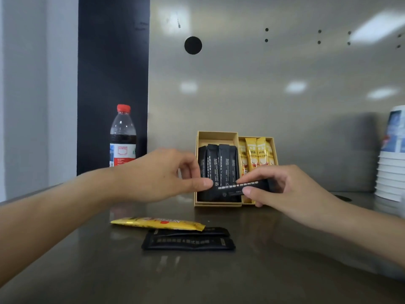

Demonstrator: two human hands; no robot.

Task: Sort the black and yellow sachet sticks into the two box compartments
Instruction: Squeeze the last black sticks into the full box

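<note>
Head: left fingers (203, 183) and right fingers (250, 191) pinch sachet (232, 188).

The dark table (285, 260) carries a box (217, 204) at the back, a bottle (122, 137) far left and stacked cups (390, 176) far right. Near the front, a yellow stick (157, 223) touches two black sticks (188, 243).

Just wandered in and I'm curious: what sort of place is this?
Probably an office pantry or break-room counter: a box of sachet sticks, a stack of paper cups and a cola bottle stand on it.
</note>
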